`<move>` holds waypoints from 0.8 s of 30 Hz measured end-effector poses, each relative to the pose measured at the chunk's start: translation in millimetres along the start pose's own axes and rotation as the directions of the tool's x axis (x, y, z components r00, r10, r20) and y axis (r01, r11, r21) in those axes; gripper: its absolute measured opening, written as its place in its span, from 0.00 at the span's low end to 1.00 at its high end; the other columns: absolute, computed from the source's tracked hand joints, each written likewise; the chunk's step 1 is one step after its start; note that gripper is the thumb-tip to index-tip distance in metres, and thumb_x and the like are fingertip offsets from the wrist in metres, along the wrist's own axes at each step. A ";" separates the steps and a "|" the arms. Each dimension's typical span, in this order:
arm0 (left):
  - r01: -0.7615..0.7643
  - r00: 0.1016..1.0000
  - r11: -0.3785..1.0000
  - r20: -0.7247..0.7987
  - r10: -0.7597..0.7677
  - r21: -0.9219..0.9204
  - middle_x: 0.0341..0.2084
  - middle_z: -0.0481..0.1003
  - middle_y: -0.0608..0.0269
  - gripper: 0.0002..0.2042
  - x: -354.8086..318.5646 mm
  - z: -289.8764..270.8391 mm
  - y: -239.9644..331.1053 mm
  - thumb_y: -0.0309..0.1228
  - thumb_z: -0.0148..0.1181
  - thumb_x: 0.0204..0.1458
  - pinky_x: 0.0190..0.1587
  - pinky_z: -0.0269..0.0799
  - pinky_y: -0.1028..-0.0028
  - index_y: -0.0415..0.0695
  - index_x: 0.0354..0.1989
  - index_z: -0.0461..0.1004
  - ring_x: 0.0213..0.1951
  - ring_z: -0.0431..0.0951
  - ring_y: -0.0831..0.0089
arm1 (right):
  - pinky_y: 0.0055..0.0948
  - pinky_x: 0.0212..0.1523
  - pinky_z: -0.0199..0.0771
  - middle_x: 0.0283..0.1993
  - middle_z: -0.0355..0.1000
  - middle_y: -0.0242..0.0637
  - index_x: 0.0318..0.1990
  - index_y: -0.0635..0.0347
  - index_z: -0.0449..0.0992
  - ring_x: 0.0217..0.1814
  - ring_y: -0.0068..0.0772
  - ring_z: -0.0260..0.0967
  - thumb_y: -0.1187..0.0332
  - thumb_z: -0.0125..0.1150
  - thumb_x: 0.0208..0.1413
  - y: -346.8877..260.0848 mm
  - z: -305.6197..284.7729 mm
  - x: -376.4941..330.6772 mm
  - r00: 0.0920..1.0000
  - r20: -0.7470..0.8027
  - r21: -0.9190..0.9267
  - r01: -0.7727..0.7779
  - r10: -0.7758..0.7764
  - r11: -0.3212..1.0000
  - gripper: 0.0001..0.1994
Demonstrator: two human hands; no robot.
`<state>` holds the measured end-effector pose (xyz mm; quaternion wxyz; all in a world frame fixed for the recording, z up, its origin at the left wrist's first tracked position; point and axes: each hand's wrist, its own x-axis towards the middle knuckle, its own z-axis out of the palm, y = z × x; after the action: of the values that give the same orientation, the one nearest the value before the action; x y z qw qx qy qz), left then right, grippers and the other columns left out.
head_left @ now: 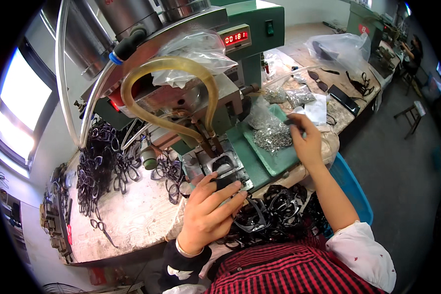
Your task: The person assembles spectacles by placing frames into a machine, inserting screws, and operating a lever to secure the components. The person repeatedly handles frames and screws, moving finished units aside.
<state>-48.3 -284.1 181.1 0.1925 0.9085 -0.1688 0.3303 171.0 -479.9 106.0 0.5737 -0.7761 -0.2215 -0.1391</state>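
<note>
My left hand (208, 213) grips a black eyeglass frame (224, 172) and presses it against the fixture of a green bench machine (252, 29), under its yellowish curved hose (167, 66). My right hand (306, 142) reaches over a green tray (278, 164) holding a heap of small silver metal parts (272, 138); its fingertips pinch something small and dark above the heap. More black frames (272, 213) lie piled in my lap area between my arms.
Many black frames (100, 166) hang and lie at the left of the worn bench (132, 220). Plastic bags (340, 46), sunglasses and a dark flat case (344, 99) sit on the far table. A blue bin (352, 188) stands at my right. A stool (410, 117) stands on the floor.
</note>
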 end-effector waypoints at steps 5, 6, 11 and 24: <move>0.020 0.995 0.999 0.100 -0.017 -0.027 0.44 0.81 0.64 0.19 5.8 -5.2 -2.1 0.23 0.73 0.37 0.58 0.74 0.55 0.48 0.42 0.84 0.37 0.76 0.62 | 0.38 0.46 0.73 0.36 0.76 0.43 0.36 0.61 0.79 0.43 0.46 0.74 0.73 0.64 0.48 13.7 -7.2 -30.2 0.981 0.186 -0.178 -0.020 0.053 0.984 0.07; 0.025 0.996 0.999 0.091 -0.023 -0.025 0.44 0.81 0.63 0.19 3.9 -5.3 -2.0 0.23 0.73 0.37 0.59 0.74 0.54 0.47 0.43 0.84 0.37 0.76 0.62 | 0.40 0.46 0.72 0.35 0.75 0.42 0.34 0.61 0.79 0.43 0.47 0.73 0.72 0.65 0.47 8.5 -5.2 -33.7 0.981 0.194 -0.249 0.045 0.004 0.967 0.06; 0.057 0.998 0.998 -0.007 -0.058 -0.038 0.48 0.80 0.59 0.20 -14.9 3.5 1.7 0.27 0.74 0.39 0.60 0.70 0.53 0.47 0.46 0.82 0.40 0.77 0.58 | 0.44 0.44 0.70 0.33 0.70 0.40 0.28 0.59 0.79 0.42 0.48 0.69 0.71 0.68 0.42 8.1 12.9 -36.3 0.954 0.256 -0.408 0.254 -0.157 0.877 0.05; 0.454 0.884 0.719 -0.370 -0.287 0.526 0.43 0.81 0.54 0.12 -67.9 -64.6 -84.3 0.15 0.58 0.52 0.54 0.68 0.60 0.39 0.44 0.79 0.47 0.77 0.54 | 0.32 0.44 0.73 0.36 0.78 0.40 0.37 0.64 0.81 0.40 0.39 0.76 0.78 0.65 0.51 -21.1 25.3 -30.9 0.973 0.159 -0.091 0.185 -0.169 0.978 0.06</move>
<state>-95.5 -168.9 161.6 -0.0211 0.8849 0.1582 0.4376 132.8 -456.5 101.3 0.4991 -0.7906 -0.3250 -0.1423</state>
